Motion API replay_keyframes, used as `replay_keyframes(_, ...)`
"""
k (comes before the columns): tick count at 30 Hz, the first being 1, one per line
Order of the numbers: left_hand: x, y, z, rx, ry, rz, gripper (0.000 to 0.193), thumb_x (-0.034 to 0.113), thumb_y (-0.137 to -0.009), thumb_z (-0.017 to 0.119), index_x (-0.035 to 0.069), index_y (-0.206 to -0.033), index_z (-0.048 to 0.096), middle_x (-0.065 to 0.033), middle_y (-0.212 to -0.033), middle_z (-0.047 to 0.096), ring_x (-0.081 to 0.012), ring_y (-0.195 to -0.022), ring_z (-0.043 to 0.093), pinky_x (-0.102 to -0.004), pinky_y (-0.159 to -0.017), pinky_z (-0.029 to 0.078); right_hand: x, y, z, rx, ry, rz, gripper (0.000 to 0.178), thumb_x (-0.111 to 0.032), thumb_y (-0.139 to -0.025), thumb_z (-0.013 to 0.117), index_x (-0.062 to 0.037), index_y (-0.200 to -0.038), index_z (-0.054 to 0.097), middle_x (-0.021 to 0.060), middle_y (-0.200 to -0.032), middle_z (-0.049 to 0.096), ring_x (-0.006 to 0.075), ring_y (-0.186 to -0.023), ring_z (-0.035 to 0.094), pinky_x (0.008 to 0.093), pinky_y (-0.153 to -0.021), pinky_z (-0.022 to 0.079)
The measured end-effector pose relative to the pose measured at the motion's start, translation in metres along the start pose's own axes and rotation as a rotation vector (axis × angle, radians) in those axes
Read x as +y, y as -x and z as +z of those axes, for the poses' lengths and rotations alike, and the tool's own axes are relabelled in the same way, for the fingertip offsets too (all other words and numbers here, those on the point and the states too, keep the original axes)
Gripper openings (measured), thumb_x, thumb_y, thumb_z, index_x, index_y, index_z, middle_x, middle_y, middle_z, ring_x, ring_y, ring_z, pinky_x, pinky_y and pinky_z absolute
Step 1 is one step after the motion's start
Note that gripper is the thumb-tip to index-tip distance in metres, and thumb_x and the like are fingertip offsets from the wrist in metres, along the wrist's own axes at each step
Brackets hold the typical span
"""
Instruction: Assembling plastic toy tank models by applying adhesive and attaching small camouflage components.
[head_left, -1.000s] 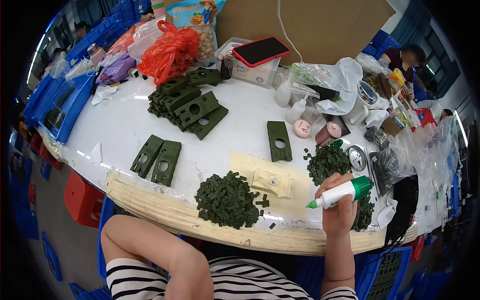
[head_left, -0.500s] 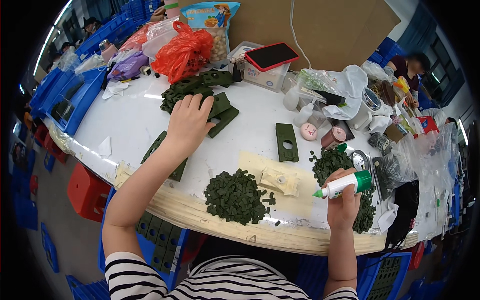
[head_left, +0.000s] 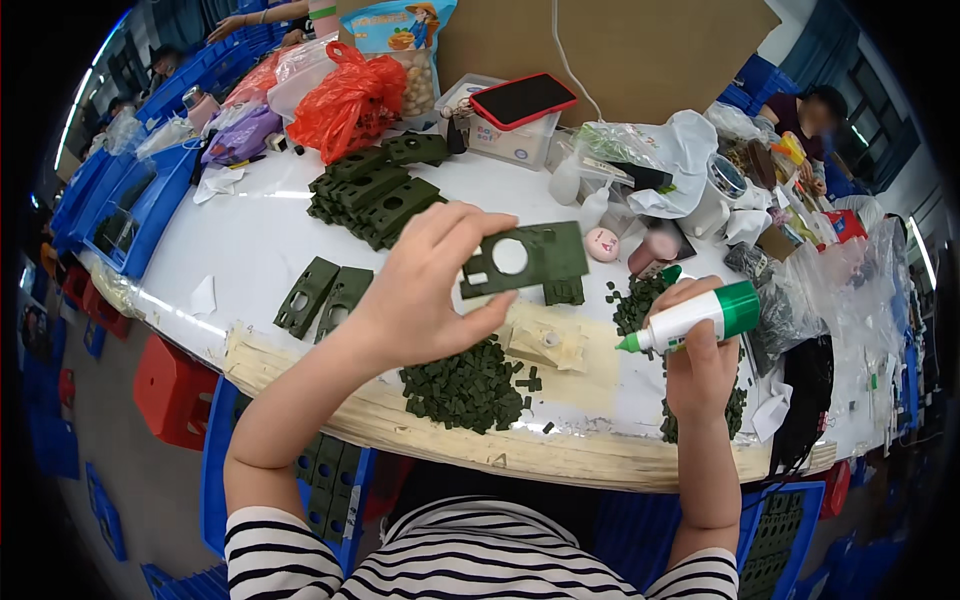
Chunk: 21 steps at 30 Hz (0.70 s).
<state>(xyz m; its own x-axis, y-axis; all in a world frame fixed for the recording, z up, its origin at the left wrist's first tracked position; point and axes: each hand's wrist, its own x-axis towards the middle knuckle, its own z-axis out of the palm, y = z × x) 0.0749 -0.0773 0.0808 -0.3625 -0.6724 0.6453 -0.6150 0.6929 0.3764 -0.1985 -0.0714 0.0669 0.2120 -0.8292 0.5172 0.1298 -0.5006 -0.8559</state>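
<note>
My left hand (head_left: 420,285) is pinching a dark green plastic plate (head_left: 552,256) with a round hole by its left end, raised over the middle of the table. In my right hand (head_left: 700,375) is a white glue bottle (head_left: 690,318) with a green base, its green nozzle pointing left. Between the hands lies a cream-coloured block (head_left: 548,342). Nearer me is a heap of small dark green pieces (head_left: 460,392). A second green plate (head_left: 565,293) lies partly hidden behind the raised one. Similar plates are stacked (head_left: 365,195) farther back, and another (head_left: 305,298) lies at the left.
A second heap of green pieces (head_left: 637,302) runs behind my right hand. Farther back stand a red-edged phone (head_left: 523,101) on a plastic box, small bottles, a pink ball (head_left: 602,244) and a red bag (head_left: 347,100). Blue crates (head_left: 150,215) flank the table; a co-worker sits far right.
My left hand has come away from the stack, toward me and right, with a green plate now in its grip. The glue bottle stays in my right hand, nearly in place.
</note>
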Motion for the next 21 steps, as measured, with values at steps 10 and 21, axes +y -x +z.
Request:
replay_keyframes(10, 0.018, 0.013, 0.040, 0.008, 0.423, 0.022, 0.055, 0.009, -0.061, 0.079, -0.003, -0.110, 0.056, -0.0132, -0.099, 0.058, -0.0243, -0.089, 0.057, -0.0310, -0.076, 0.046, 0.015, 0.005, 0.007, 0.114, -0.219, 0.008, 0.043, -0.041, -0.088, 0.059, 0.0004, -0.098, 0.051, 0.0140, -0.091, 0.058, 0.0296, -0.096, 0.059, 0.0425, -0.087, 0.045)
replay_keyframes(21, 0.007, 0.028, 0.048, -0.051, 0.462, -0.031, 0.058, 0.010, -0.062, 0.081, -0.001, -0.115, 0.057, -0.0138, -0.103, 0.059, -0.0257, -0.087, 0.058, -0.0329, -0.076, 0.048, 0.024, 0.011, 0.011, 0.117, -0.126, 0.118, 0.038, -0.034, -0.089, 0.060, 0.0014, -0.101, 0.052, 0.0158, -0.095, 0.060, 0.0270, -0.095, 0.061, 0.0368, -0.082, 0.048)
